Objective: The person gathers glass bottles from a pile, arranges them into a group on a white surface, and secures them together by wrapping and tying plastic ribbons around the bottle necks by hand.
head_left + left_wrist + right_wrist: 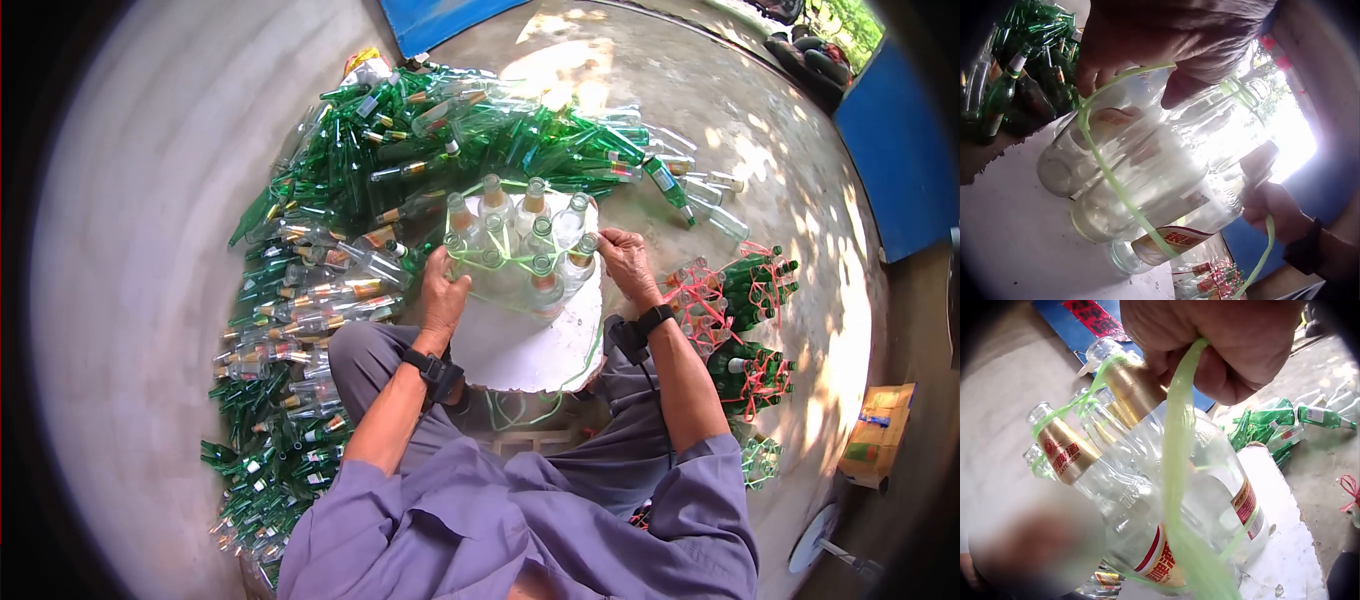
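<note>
1. Centre of the head view: a cluster of clear bottles point(520, 245) stands upright on a white block point(530, 340), looped with green strap point(470, 262).
2. Left hand point(443, 297) and right hand point(625, 262) each have fingers curled round the strap.
3. Judgement: binding appears part done; strap ends remain loose.
4. Labels: red characters, unreadable.
5. Right of frame: bundles tied in red point(745, 300).

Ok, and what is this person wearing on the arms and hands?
Both hands are bare. The left hand and right hand each have a black strap with a small black camera unit at the wrist. Forearms are uncovered; loose purple-grey fabric sleeves end near the elbows.
</note>
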